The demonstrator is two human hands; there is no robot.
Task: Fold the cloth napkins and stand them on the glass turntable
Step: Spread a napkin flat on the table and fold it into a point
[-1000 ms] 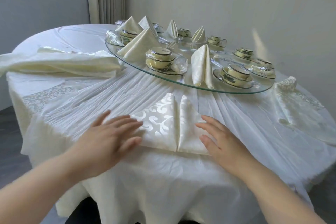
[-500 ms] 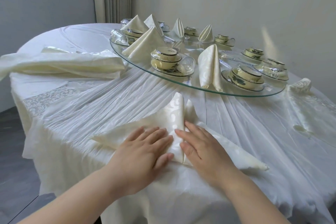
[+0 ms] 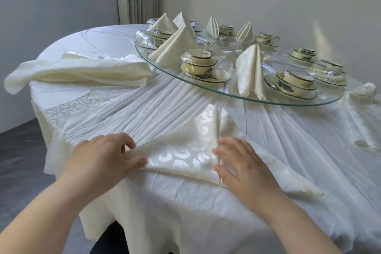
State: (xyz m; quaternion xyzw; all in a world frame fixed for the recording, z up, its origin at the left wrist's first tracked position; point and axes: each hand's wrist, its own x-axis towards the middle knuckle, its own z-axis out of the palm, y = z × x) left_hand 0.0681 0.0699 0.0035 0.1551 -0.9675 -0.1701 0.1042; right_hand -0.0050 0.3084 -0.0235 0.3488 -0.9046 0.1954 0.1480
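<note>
Napkin folding takes place near the front of the white tablecloth point(image 3: 165, 109), where a cream patterned napkin point(image 3: 185, 150) lies folded to a point that aims at the glass turntable point(image 3: 229, 89) just beyond it. The left hand point(image 3: 103, 161) pinches the napkin's left flap between its thumb and curled fingers. The right hand point(image 3: 245, 167) presses on the centre fold with its fingers straight and slightly spread. On the turntable, folded napkins point(image 3: 250, 72) stand among wrapped cups point(image 3: 199, 63).
</note>
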